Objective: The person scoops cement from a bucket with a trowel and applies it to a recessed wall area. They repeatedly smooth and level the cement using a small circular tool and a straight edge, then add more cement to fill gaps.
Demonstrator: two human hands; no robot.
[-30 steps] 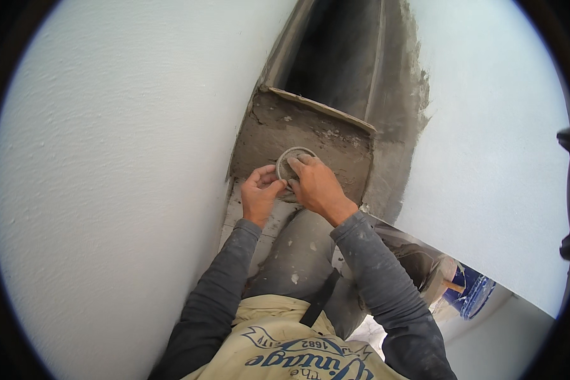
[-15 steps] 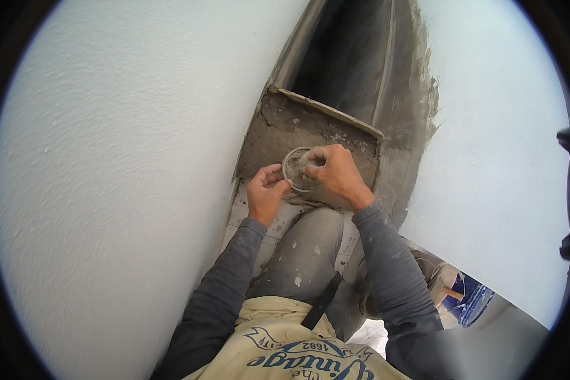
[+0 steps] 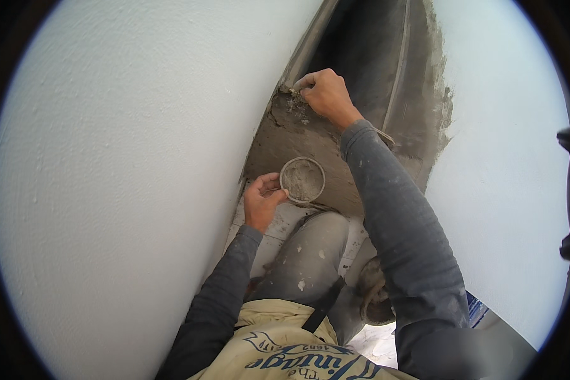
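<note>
1. White walls: two textured walls are framing a narrow dark recess that is running up the middle of the view; the right wall is showing a ragged grey smear along its inner edge.
2. Mortar patch: a rough grey filled area is sitting at the foot of the recess, between the two walls. Its lower part is looking packed and fairly even, while its upper left corner is looking broken and crumbly, so the filling appears well along but not finished there.
3. Knee: the person's bent knee, in dusty grey trousers, is resting just below the patch, over pale floor tiles.
4. Right hand: it is reaching to the upper left corner of the patch, fingers pressed together and pinched against the crumbly edge; whether a pinch of mortar is between them cannot be told.
5. Left hand: it is curled at the patch's lower edge, fingertips gripping the rim of the cup from the left side.
6. Cup: a small round container, holding grey mortar with plenty remaining, is being held against the lower edge of the patch.
</note>
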